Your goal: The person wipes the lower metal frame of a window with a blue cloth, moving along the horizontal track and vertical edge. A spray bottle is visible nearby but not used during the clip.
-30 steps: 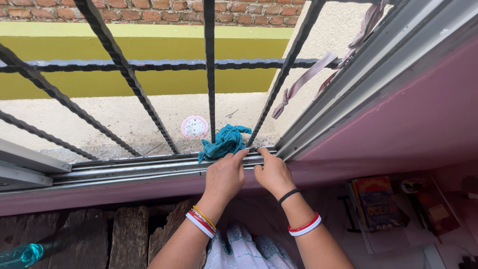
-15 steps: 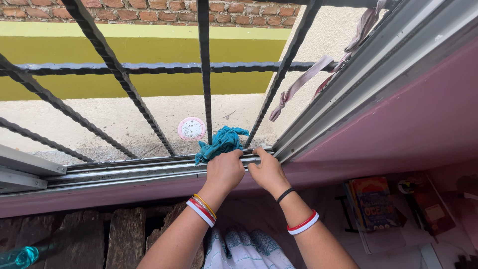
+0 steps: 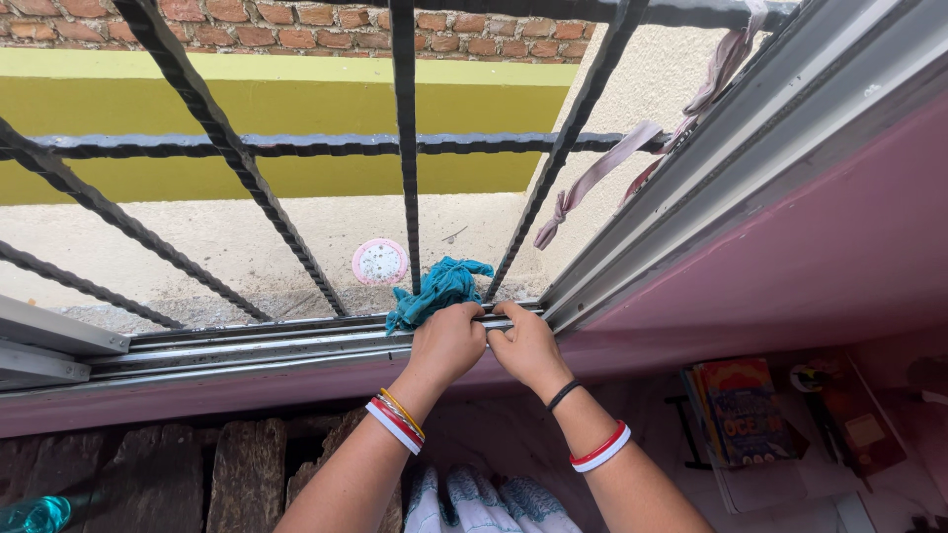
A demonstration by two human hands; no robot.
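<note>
Both hands are working the window track (image 3: 296, 341): left hand (image 3: 446, 342) clenching the teal cloth (image 3: 436, 287), right hand (image 3: 526, 345) pinching the rail beside it; next, probably dragging cloth along the groove.

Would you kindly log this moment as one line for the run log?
left hand: pressing teal cloth on window track | right hand: fingers on track beside it | grille bars behind

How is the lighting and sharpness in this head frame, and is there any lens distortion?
Head view: bright daylight on the ledge outside, dimmer interior below the sill; both hands and the teal cloth are sharp, no motion blur; the window bars fan outward, a wide-angle effect.
</note>
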